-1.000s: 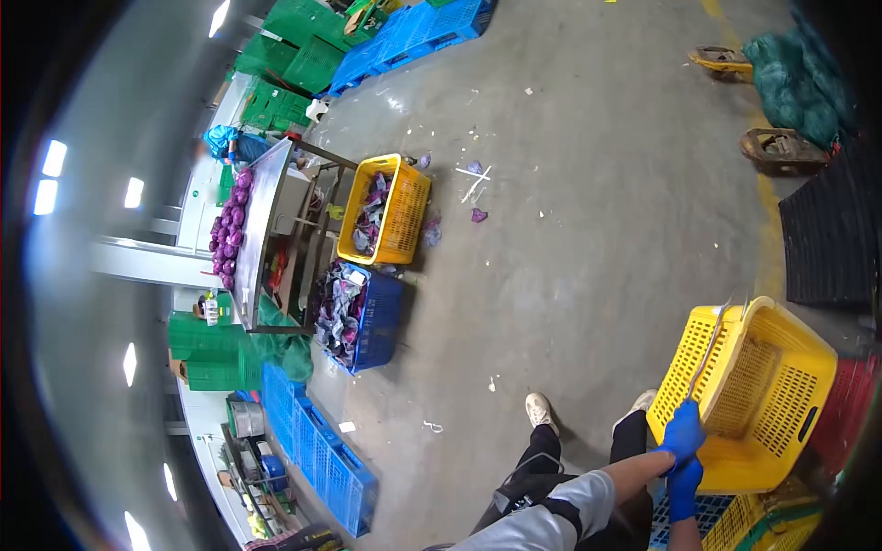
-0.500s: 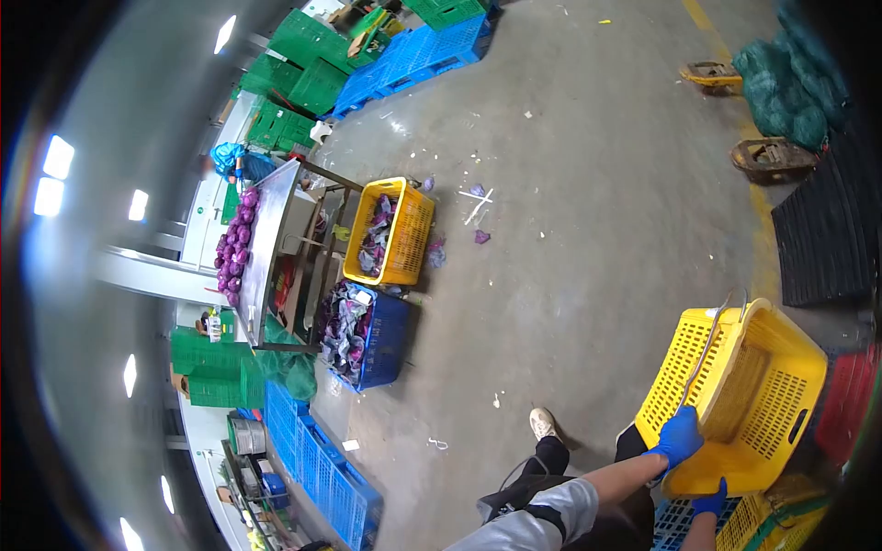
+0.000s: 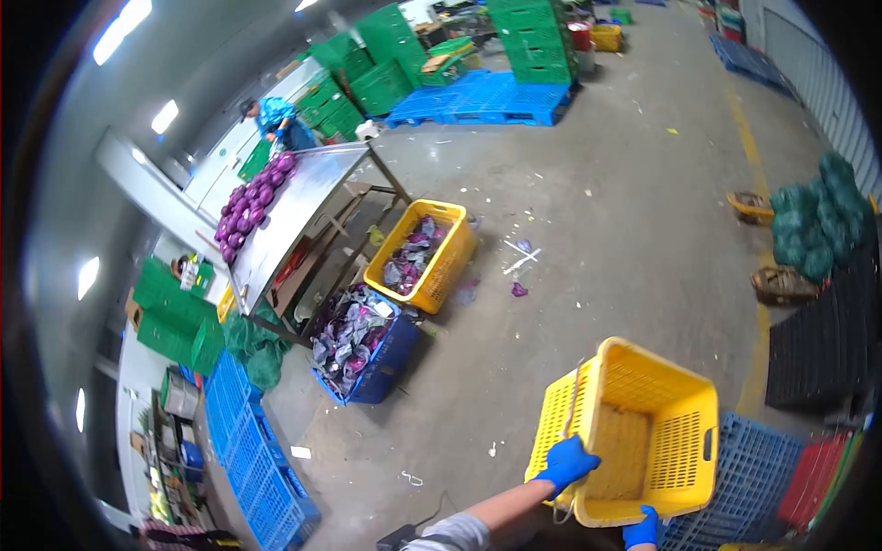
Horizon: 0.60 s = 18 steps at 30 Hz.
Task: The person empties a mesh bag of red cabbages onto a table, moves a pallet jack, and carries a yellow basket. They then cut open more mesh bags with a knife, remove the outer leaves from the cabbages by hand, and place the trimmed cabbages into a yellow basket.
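Note:
My left hand [image 3: 570, 462], in a blue glove, is closed on the near left rim of a yellow plastic crate [image 3: 684, 500]. A thin metal rod [image 3: 573, 404] runs along the crate's side up from that hand; whether it is a handle cannot be made out. At the crate's bottom edge in view, my right hand [image 3: 643, 529], also blue-gloved, grips the rim, partly cut off by the shadowed border. The crate is tilted with its mouth towards me, its slotted walls and worn brownish bottom showing, and nothing lies inside.
A blue pallet [image 3: 735, 473] and red crates [image 3: 813, 477] lie at right, below black stacked crates [image 3: 822, 354]. Left are a yellow crate [image 3: 447, 266] and blue crate [image 3: 384, 367] of cabbage leaves, beside a metal table [image 3: 312, 179] with red cabbages [image 3: 253, 207]. A person [image 3: 283, 124] stands behind.
The yellow crate, held in both hands, has moved left in view, away from the red crates and over the floor. The camera has turned, so the table and pallets appear shifted.

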{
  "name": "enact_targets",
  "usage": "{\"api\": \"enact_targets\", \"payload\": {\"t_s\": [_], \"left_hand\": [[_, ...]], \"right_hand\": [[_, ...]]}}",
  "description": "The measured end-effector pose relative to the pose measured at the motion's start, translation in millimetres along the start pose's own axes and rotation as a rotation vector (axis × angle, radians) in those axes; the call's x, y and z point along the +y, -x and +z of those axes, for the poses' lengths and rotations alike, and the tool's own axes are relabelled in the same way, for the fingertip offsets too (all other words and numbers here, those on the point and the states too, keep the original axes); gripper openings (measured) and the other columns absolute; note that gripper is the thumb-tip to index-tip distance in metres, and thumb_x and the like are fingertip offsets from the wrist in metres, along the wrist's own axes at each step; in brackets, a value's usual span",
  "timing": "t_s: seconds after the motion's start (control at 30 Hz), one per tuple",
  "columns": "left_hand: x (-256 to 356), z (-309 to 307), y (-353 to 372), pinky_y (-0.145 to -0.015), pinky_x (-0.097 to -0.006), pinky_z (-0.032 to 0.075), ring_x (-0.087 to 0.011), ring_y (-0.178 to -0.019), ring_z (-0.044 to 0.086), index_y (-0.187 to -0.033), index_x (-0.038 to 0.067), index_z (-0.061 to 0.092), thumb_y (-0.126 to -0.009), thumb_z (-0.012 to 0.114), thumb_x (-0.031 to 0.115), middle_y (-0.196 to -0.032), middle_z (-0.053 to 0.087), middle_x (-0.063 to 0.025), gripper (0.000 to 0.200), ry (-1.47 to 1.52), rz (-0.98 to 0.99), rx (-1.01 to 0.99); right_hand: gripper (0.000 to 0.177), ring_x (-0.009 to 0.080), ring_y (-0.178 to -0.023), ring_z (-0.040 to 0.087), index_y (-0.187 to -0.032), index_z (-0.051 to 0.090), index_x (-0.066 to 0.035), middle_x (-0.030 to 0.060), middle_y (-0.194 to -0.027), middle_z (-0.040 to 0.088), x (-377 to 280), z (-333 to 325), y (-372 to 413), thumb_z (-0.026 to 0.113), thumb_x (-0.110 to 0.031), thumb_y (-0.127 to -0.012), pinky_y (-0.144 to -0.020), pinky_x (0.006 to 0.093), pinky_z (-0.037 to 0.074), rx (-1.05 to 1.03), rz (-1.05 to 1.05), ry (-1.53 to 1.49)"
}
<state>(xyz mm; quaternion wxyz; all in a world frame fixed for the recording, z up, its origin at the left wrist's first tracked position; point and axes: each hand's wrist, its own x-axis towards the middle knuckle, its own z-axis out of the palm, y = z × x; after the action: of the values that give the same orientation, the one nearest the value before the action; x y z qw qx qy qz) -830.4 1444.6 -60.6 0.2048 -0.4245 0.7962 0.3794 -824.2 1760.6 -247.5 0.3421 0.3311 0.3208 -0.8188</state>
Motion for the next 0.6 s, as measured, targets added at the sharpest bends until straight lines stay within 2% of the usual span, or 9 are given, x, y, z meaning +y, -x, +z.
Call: {"api": "enact_targets", "payload": {"t_s": [0.07,0.2,0.27,0.3,0.4,0.47,0.53,0.6], "left_hand": [[-49.9,-34.6,9.3,-0.075,-0.0414,0.049,-0.0351,-0.083,0.062,-0.096,-0.001,0.059,-0.059,0.065,0.041,-0.090,0.063,-0.0226,0.056,0.011,-0.059,0.005],[-134.7,-100.3,37.0,-0.073,-0.0407,0.049,-0.0338,-0.081,0.062,-0.090,-0.001,0.063,-0.057,0.068,0.048,-0.086,0.063,-0.0223,0.060,0.129,-0.172,0.178],[-168.1,-128.3,50.7,-0.070,-0.0400,0.050,-0.0335,-0.076,0.063,-0.085,-0.002,0.064,-0.054,0.069,0.049,-0.080,0.064,-0.0213,0.060,0.148,-0.248,0.279],[-181.8,-146.3,59.3,-0.072,-0.0419,0.050,-0.0352,-0.080,0.062,-0.090,-0.003,0.062,-0.055,0.069,0.049,-0.086,0.062,-0.0249,0.062,0.214,-0.289,0.250],[-226.3,-174.1,73.0,-0.070,-0.0404,0.050,-0.0342,-0.078,0.062,-0.088,0.000,0.062,-0.055,0.069,0.049,-0.082,0.063,-0.0202,0.060,0.259,-0.384,0.434],[-262.9,-183.4,72.1,-0.070,-0.0398,0.050,-0.0336,-0.078,0.062,-0.089,0.000,0.062,-0.055,0.071,0.047,-0.083,0.064,-0.0194,0.058,0.379,-0.411,0.476],[-290.0,-197.7,70.1,-0.070,-0.0392,0.050,-0.0330,-0.078,0.063,-0.090,0.000,0.062,-0.054,0.072,0.045,-0.083,0.064,-0.0187,0.057,0.489,-0.441,0.529],[-307.7,-218.3,75.4,-0.070,-0.0382,0.050,-0.0312,-0.077,0.063,-0.091,0.001,0.063,-0.054,0.074,0.037,-0.084,0.065,-0.0176,0.053,0.622,-0.472,0.636]], "right_hand": [[0.059,0.0336,-0.110,0.047,-0.125,0.043,-0.010,0.0131,-0.121,0.050,19.2,79.6,23.9,0.052,-0.022,-0.068,-0.095,0.0459,0.037,0.050,0.059,0.319],[0.056,0.0344,-0.107,0.049,-0.120,0.048,-0.007,0.0134,-0.117,0.054,77.7,120.7,-20.2,0.054,-0.019,-0.066,-0.094,0.0443,0.039,-0.156,0.221,0.397],[0.055,0.0351,-0.107,0.049,-0.118,0.049,-0.004,0.0153,-0.115,0.054,105.4,143.1,-40.2,0.054,-0.017,-0.065,-0.095,0.0450,0.038,-0.014,0.296,0.456],[0.055,0.0354,-0.108,0.048,-0.118,0.048,-0.003,0.0162,-0.115,0.054,117.3,162.0,-46.3,0.054,-0.016,-0.065,-0.095,0.0451,0.038,-0.046,0.309,0.488],[0.057,0.0361,-0.108,0.047,-0.120,0.044,0.001,0.0185,-0.115,0.052,156.7,225.9,-61.9,0.054,-0.014,-0.065,-0.097,0.0445,0.038,-0.130,0.367,0.548],[0.060,0.0367,-0.108,0.047,-0.122,0.041,0.001,0.0191,-0.116,0.051,184.0,258.5,-80.4,0.053,-0.009,-0.064,-0.097,0.0440,0.038,-0.180,0.369,0.593],[0.049,0.0307,-0.094,0.054,-0.109,0.051,0.000,0.0142,-0.103,0.056,214.0,297.1,-94.0,0.060,-0.007,-0.061,-0.086,0.0378,0.044,-0.156,0.304,0.702],[0.047,0.0290,-0.091,0.054,-0.105,0.053,0.002,0.0128,-0.100,0.057,247.9,335.2,-107.6,0.062,-0.006,-0.060,-0.083,0.0362,0.046,-0.165,0.362,0.703]]}}
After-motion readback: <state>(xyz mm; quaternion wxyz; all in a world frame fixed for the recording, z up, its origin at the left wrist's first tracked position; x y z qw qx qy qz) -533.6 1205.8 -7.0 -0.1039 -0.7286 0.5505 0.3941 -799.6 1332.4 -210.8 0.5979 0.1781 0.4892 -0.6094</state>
